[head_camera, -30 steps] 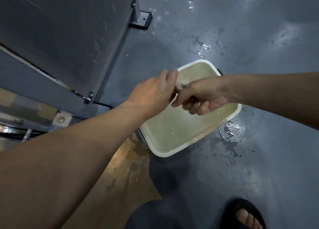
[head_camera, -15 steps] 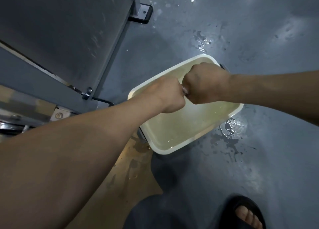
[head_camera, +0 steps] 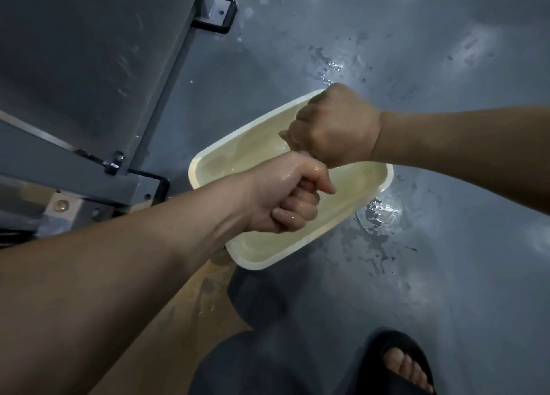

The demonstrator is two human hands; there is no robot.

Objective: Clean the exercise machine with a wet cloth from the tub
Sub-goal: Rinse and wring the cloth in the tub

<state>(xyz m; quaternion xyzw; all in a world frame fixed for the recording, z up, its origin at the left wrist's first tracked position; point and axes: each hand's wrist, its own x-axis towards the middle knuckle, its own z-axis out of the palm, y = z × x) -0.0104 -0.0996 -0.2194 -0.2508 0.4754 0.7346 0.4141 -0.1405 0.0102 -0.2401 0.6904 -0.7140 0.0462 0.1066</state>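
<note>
Cloth (head_camera: pixel 302 152) clenched over the tub (head_camera: pixel 268 264).
We see our left hand (head_camera: pixel 282 195) and right hand (head_camera: pixel 333 130), each in a tight grip round it (only a pale sliver shows between the fists), just above the cloudy water; the tub sits on the wet grey floor (head_camera: pixel 446 246), near the exercise machine (head_camera: pixel 89 67) at left.

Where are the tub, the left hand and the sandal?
tub (head_camera: pixel 253 264), head view, near corner of rim.
left hand (head_camera: pixel 282 195), head view, middle of fist.
sandal (head_camera: pixel 387 340), head view, black strap.
</note>
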